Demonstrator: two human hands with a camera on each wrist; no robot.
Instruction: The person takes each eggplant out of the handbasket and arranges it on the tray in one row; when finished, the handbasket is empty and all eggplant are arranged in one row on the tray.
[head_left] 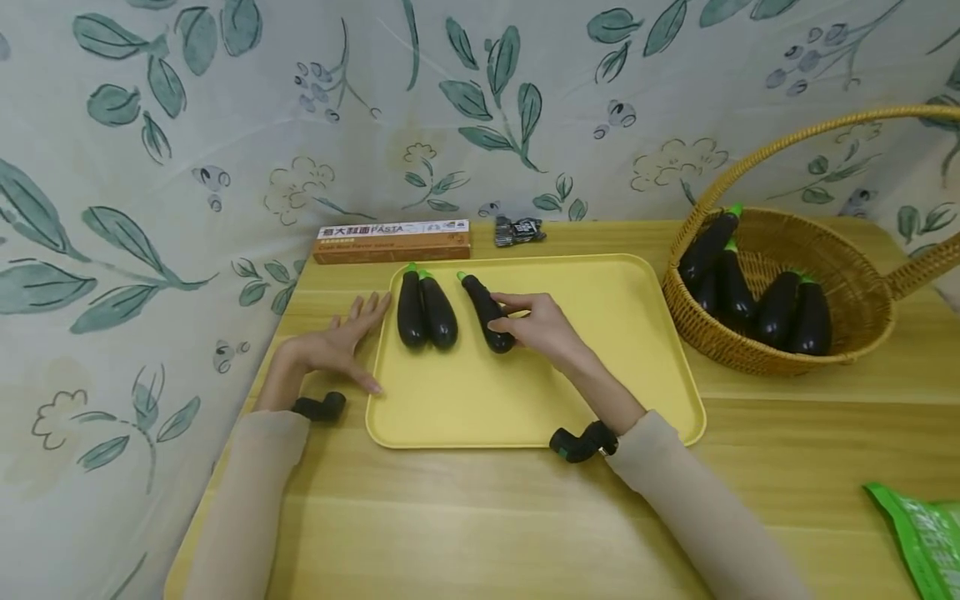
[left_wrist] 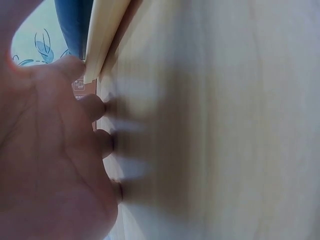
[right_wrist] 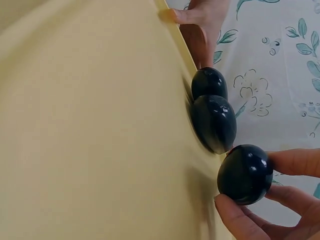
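My right hand (head_left: 536, 323) pinches an eggplant (head_left: 480, 302) between thumb and fingers over the yellow tray (head_left: 480, 400). Its green stem points to the back and left; in the right wrist view the eggplant's round dark end (right_wrist: 245, 175) shows between the fingertips. Two more eggplants (head_left: 426, 312) lie side by side at the tray's left end, stems to the back. My left hand (head_left: 337, 342) is spread at the tray's left rim, the thumb at the edge. In the left wrist view its palm (left_wrist: 55, 150) faces the camera and the fingertips rest on the wooden table.
A wicker basket (head_left: 862, 333) with a tall handle stands right of the tray, with several eggplants inside. Behind the tray lie a pasta box (head_left: 392, 242) and a small dark packet (head_left: 517, 232). A green bag (head_left: 922, 533) lies at the front right. Patterned cloth hangs behind the table.
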